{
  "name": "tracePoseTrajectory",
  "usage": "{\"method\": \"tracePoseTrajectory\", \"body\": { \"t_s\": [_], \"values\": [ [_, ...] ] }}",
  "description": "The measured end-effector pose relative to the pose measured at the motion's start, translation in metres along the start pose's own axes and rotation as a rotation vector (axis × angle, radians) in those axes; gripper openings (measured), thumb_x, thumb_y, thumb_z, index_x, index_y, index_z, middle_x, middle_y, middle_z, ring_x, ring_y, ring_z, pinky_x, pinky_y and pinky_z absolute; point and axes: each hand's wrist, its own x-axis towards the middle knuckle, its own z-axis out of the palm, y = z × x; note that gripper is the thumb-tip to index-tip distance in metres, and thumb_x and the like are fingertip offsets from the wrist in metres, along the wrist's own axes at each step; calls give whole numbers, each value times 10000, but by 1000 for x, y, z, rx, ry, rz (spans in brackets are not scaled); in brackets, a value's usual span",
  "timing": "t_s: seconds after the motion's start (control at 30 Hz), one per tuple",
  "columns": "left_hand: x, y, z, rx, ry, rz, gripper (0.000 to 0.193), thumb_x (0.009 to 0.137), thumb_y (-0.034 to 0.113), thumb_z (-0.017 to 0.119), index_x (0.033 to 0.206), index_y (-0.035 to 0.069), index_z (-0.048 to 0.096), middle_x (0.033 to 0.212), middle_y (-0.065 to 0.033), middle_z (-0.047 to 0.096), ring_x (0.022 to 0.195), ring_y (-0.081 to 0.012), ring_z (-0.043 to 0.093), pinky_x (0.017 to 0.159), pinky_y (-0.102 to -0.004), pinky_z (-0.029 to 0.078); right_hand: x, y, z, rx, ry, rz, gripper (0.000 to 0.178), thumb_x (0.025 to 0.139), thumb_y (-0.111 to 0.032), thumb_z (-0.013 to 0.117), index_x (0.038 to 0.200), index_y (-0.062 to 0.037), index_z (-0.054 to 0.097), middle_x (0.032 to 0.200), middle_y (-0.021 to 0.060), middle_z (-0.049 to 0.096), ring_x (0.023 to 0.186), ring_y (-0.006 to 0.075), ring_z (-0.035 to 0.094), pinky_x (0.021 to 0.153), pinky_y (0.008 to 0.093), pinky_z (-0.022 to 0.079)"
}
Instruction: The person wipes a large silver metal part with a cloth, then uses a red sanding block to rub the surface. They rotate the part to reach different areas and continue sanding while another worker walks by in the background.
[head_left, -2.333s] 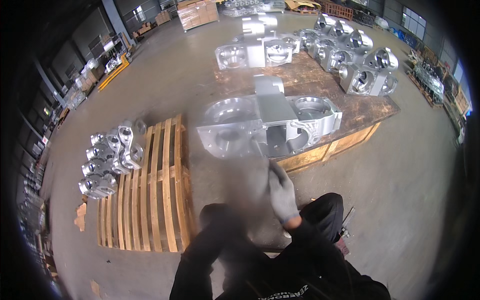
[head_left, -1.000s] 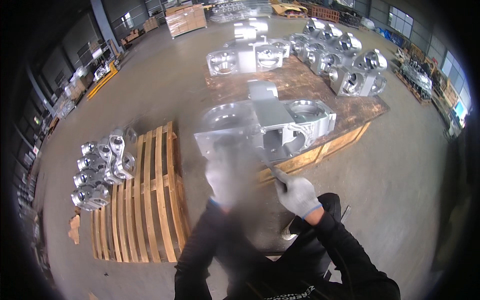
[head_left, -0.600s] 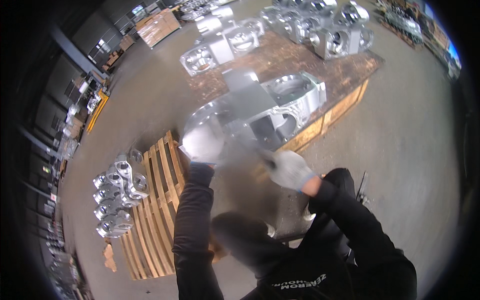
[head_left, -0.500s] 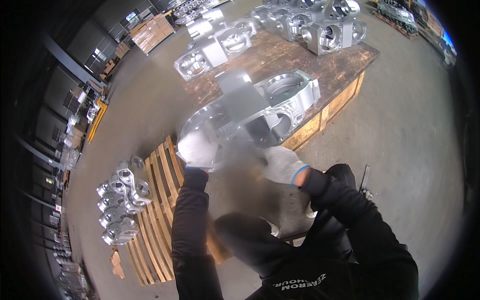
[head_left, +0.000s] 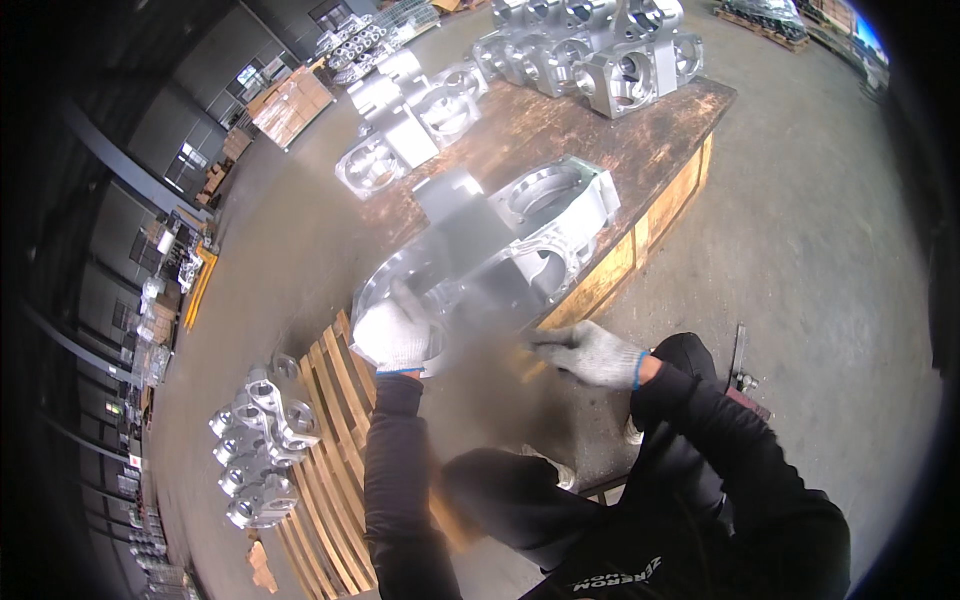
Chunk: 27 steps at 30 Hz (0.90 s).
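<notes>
A large silvery machined metal casting with round bores lies at the near edge of the wooden table, tilted across it. My left hand, in a white knit glove, grips the rim of its rounded left end. My right hand, gloved the same way, is just off the near side of the casting, its fingers drawn together and pointing left. Something yellowish shows below those fingertips, but a blurred smudge in the picture hides what it is. That smudge also covers the near part of the casting.
More castings stand on the wooden table at the far side. At left, several smaller castings sit on a slatted pallet. A metal tool lies on the floor at right. Wrapped boxes stand far left.
My right hand has drawn back a little from the casting, to the right and nearer me. The left hand stays on the rim. The whole view has shifted slightly.
</notes>
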Motion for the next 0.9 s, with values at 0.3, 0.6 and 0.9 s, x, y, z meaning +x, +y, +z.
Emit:
{"method": "tracePoseTrajectory", "body": {
  "t_s": [0.3, 0.6, 0.9],
  "values": [
    [-2, -3, 5, 60, -23, -30, 564, 1082, 361, 477, 738, 4, 747, 713, -262, 698, 610, -462, 695, 579, -542, 563, -3, 32, 18, 295, 72, 220, 475, 1120, -256, 455, 1535, -37, 527, 1394, 124, 661, 1297, 229, 623, 1107, 369, 503],
    [0, -5, 5, 47, 42, 42, 681, 1110, 400, 393, 687, 16, 763, 644, -237, 678, 566, -423, 683, 569, -517, 544, 18, 35, 43, 410, 234, 16, 531, 1103, -444, 571, 1415, -23, 660, 1256, 140, 746, 1172, 227, 681, 1030, 359, 506],
    [-4, -6, 5, -7, 21, 0, 594, 1095, 403, 448, 795, 12, 778, 721, -241, 706, 651, -439, 701, 640, -534, 559, -167, 11, -4, 155, 633, -56, 537, 1037, -33, 633, 1542, 38, 467, 1164, 98, 712, 932, 154, 680, 823, 301, 568]
  ]
}}
